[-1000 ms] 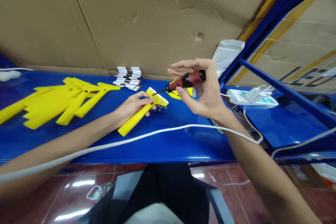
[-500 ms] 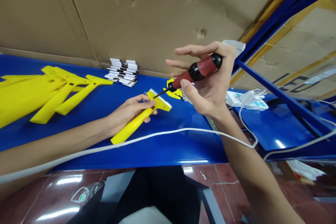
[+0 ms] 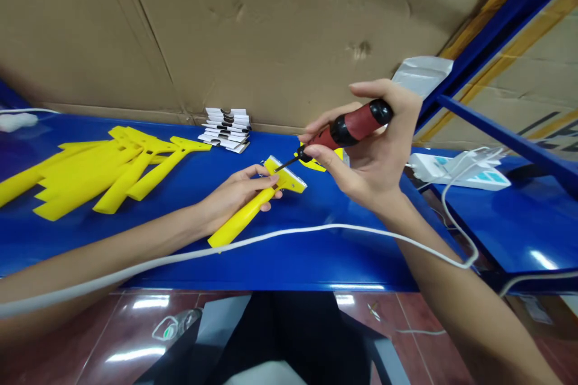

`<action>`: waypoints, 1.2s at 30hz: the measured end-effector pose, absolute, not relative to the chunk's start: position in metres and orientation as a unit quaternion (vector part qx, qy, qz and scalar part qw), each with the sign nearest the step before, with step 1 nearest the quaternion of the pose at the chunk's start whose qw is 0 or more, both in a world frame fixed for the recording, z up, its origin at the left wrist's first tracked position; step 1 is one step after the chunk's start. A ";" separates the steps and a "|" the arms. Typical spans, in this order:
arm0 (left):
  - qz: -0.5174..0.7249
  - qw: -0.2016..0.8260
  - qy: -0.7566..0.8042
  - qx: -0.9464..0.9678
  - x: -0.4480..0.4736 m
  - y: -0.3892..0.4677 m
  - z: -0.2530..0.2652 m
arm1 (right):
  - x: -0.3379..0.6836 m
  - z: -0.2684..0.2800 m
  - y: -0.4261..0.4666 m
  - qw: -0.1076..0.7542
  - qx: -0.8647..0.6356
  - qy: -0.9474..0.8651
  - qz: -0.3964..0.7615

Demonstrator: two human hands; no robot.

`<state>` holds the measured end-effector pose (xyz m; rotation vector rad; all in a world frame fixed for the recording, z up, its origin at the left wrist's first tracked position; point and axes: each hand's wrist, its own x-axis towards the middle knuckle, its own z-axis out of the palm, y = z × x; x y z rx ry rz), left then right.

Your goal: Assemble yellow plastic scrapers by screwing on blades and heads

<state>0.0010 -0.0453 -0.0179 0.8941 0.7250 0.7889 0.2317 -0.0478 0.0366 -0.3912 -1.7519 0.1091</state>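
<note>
Yellow plastic T-shaped scraper [image 3: 251, 209] sits pinched in the left hand [image 3: 237, 192], over the glossy blue surface [image 3: 316, 261]; the right hand [image 3: 377, 165] closes thumb and fingers around a red-and-black screwdriver [image 3: 359, 123], tip at the scraper's flat head near the left thumb. A clean turn likely wants the shaft squared and that thumb clear. Leftward lie piled yellow plastic handles [image 3: 85, 171].

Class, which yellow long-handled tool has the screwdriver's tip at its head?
The yellow tool in the left hand; the others lie bunched on the table at left, away from the screwdriver.
</note>
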 end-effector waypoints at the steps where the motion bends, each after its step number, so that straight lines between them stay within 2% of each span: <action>1: 0.362 0.766 0.335 0.413 0.001 -0.046 -0.018 | 0.232 0.034 -0.045 0.634 -0.174 -0.753 0.031; 6: 0.355 0.771 0.332 0.412 0.001 -0.046 -0.019 | 0.230 0.027 -0.037 0.619 -0.165 -0.767 0.035; 13: 0.347 0.779 0.327 0.407 0.001 -0.049 -0.018 | 0.227 0.029 -0.031 0.692 -0.141 -0.707 -0.043; 19: 0.355 0.779 0.323 0.403 0.000 -0.044 -0.023 | 0.236 0.029 -0.031 0.615 -0.130 -0.776 0.044; 21: 0.360 0.780 0.320 0.400 -0.001 -0.042 -0.025 | 0.237 0.028 -0.032 0.626 -0.149 -0.764 0.048; 25: 0.358 0.784 0.314 0.399 -0.002 -0.042 -0.025 | 0.238 0.027 -0.032 0.656 -0.175 -0.733 -0.035; 31: 0.354 0.780 0.314 0.410 -0.002 -0.041 -0.021 | 0.238 0.025 -0.032 0.622 -0.165 -0.763 0.057; 36: 0.359 0.776 0.324 0.404 -0.002 -0.042 -0.020 | 0.239 0.024 -0.033 0.638 -0.197 -0.745 0.006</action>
